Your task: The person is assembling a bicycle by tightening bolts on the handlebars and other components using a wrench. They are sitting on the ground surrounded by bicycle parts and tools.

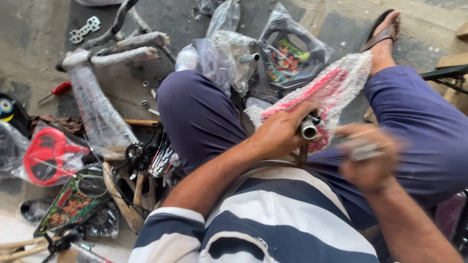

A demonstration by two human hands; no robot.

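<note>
Down between the knees, the left hand point(282, 134) is wrapped around a pink bicycle frame point(321, 95) wrapped in bubble film, its fingers curled tight just below the open metal tube end point(309, 130) that sticks up from the fist. That forearm comes in from the lower left, over a blue-and-white striped shirt point(263, 219), bent at the elbow with the wrist straight. The right hand point(368, 156) is blurred by motion just right of the tube, raised slightly off the thigh; it seems closed around a small greyish object point(363, 151), but whether it truly grips it or what the object is cannot be told. The frame lies slanted across the lap, its upper end reaching toward the right shin and its lower end held at the left hand. The person sits on a bare, stained concrete floor point(34, 39) with legs in dark blue trousers point(200, 114) spread apart and a sandalled foot point(382, 31) at the top right. To the left lie a second film-wrapped frame point(97, 114), a red plastic part in a bag point(48, 156), a chainring point(138, 155), a red-handled screwdriver point(59, 89) and a flat metal bracket point(85, 29). Clear bags with printed parts point(285, 58) sit beyond the knees.
</note>
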